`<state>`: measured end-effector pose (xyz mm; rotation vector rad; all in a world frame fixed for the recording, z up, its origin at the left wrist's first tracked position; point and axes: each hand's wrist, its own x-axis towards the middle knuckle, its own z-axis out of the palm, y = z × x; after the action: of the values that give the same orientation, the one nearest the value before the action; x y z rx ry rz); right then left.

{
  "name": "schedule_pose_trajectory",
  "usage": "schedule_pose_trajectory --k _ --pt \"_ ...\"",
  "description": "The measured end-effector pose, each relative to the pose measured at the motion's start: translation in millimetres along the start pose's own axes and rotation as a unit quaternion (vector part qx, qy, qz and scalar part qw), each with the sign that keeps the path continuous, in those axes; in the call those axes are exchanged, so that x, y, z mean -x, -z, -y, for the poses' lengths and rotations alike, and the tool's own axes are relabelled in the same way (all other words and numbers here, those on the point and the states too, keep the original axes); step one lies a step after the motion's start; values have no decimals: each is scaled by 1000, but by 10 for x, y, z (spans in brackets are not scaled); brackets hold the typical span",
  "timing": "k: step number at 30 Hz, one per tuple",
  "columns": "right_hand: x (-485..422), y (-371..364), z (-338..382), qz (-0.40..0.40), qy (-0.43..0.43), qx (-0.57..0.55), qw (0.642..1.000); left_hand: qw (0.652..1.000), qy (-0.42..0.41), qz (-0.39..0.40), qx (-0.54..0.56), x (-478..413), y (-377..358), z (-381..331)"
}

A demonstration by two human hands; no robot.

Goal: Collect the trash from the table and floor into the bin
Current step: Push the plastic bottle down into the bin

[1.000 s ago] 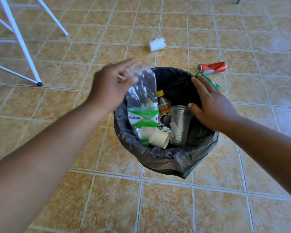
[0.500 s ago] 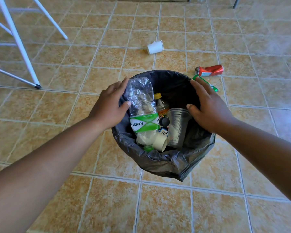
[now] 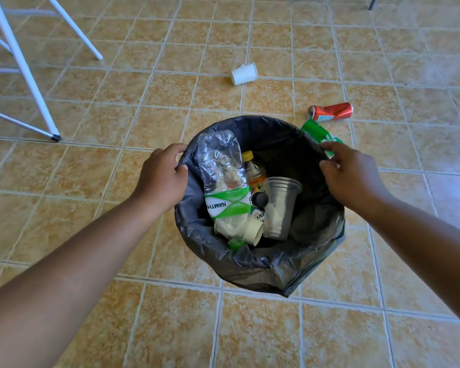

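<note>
Bin rim gripped by left hand and right hand.

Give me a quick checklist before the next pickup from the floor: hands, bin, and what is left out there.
1. Left hand free of trash: ok, it only grips the bin liner rim.
2. Right hand free of trash: ok, also on the liner rim.
3. Crushed clear bottle inside the bin: ok, though its top leans at the rim.
4. Floor cleared: not ok; white paper cup, red can and green wrapper remain.
5. Room left in bin: ok.
6. Table cleared: cannot tell, tabletop out of view.
</note>
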<state>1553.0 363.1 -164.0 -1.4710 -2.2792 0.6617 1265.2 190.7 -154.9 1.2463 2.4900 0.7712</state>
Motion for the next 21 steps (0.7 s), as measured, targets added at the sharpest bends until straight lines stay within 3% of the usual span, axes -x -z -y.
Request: schedule_pose_trajectory --k 7,14,21 --pt "320 858 438 44 -18 -35 998 997 69 20 32 454 746 -682" --pt "699 2508 1028 61 -64 -42 995 991 104 80 32 846 1954 -1964" --pt "524 4002 1497 106 -80 -56 990 987 121 97 30 799 2925 -3190"
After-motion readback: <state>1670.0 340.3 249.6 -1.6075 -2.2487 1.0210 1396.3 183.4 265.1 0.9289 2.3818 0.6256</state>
